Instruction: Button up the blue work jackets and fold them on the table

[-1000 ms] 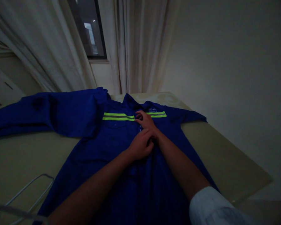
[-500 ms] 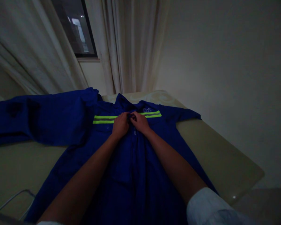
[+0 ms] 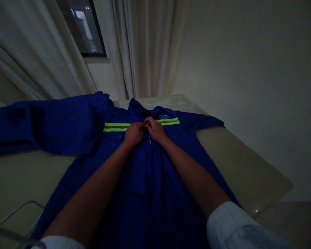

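Observation:
A blue work jacket (image 3: 124, 173) with a yellow-green reflective stripe (image 3: 116, 127) across the chest lies spread out, its collar at the far side. My left hand (image 3: 134, 133) is closed on the front edge of the jacket, level with the stripe. Right beside it, my right hand (image 3: 155, 129) pinches the same front opening from the other side. The fingertips of both hands meet there, and the bit of cloth or fastener between them is too dark to make out.
The jacket rests on a pale table (image 3: 248, 162). More folded blue cloth (image 3: 62, 128) lies at the left. A thin cable (image 3: 18, 209) loops at the lower left. Curtains (image 3: 147, 52), a window (image 3: 85, 29) and a wall (image 3: 248, 69) stand behind.
The fingers of my right hand have shifted slightly up over the front opening, while the left hand keeps its place. The view has tilted a little.

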A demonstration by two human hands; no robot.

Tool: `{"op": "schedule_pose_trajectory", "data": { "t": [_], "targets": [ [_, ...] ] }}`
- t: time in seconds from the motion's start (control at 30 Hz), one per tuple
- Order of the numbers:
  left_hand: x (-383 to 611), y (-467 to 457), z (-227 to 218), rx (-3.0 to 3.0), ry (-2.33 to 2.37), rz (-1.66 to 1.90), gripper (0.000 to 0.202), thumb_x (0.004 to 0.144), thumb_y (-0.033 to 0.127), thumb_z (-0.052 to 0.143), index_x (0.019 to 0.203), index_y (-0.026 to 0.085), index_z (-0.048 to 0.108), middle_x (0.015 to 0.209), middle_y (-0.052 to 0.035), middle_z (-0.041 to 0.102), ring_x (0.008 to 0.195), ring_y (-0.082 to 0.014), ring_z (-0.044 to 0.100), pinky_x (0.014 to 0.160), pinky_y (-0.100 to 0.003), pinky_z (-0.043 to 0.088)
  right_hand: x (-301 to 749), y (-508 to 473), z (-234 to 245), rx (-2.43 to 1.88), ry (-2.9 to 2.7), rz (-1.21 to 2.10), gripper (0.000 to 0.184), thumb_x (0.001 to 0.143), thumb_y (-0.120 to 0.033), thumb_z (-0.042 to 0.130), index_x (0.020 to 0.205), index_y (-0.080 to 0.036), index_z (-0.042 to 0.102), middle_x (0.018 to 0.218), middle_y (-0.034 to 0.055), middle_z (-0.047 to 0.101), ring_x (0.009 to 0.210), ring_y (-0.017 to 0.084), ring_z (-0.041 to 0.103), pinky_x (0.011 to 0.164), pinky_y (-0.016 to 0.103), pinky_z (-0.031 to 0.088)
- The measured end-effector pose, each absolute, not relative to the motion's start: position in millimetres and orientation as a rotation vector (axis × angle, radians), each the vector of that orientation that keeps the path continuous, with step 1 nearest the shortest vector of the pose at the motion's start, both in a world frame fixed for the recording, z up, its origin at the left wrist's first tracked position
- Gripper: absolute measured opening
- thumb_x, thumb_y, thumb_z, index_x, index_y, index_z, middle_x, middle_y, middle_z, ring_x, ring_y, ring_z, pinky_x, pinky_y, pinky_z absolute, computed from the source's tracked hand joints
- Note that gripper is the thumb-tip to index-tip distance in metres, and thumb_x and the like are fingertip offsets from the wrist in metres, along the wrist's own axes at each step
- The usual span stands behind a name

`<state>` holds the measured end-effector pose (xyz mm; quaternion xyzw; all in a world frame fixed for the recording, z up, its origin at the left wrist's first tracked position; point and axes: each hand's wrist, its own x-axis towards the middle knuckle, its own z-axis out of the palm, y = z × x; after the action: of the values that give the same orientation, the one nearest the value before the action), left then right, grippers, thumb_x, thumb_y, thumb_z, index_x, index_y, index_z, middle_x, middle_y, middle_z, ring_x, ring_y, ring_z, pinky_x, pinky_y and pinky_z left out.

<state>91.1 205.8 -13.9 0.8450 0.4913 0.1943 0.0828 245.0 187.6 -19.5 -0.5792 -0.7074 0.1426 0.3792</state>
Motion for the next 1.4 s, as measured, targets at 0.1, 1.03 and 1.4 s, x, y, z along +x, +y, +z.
{"op": "schedule_pose_trajectory", "data": {
  "t": [0.1,1.03,1.4],
  "targets": [
    [91.2,206.3,-14.8,2.538,1.469,0.585,0.048,0.09,0.009,0.046,0.126,0.024,0.074,0.124,-0.0091,0.076,0.117,-0.0277,0.067,0.102,-0.04,0.051,245.7,187.7,-20.8,-1.451,-1.815,0.368,0.021,0.094,-0.014,0.059,0.112,-0.025,0.059,0.095,0.0003,0.072,0.092,0.021,0.068,0.088,0.032,0.05],
    [85.1,207.2,-17.6,2.58,1.447,0.591,0.055,0.089,0.007,0.046,0.136,0.024,0.068,0.134,-0.0077,0.072,0.125,-0.0272,0.064,0.108,-0.043,0.047,246.3,187.3,-23.4,-1.501,-1.789,0.352,0.018,0.096,-0.018,0.064,0.113,-0.025,0.064,0.106,0.0033,0.076,0.101,0.022,0.07,0.09,0.034,0.051],
    [85.8,205.0,-15.0,2.568,1.457,0.584,0.051,0.09,0.008,0.047,0.134,0.024,0.069,0.135,-0.0082,0.072,0.125,-0.0281,0.064,0.108,-0.043,0.046,247.7,187.9,-26.3,-1.576,-1.879,0.218,0.006,0.096,-0.023,0.069,0.102,-0.023,0.071,0.101,0.0044,0.07,0.09,0.021,0.064,0.082,0.032,0.049]
  ]
}}
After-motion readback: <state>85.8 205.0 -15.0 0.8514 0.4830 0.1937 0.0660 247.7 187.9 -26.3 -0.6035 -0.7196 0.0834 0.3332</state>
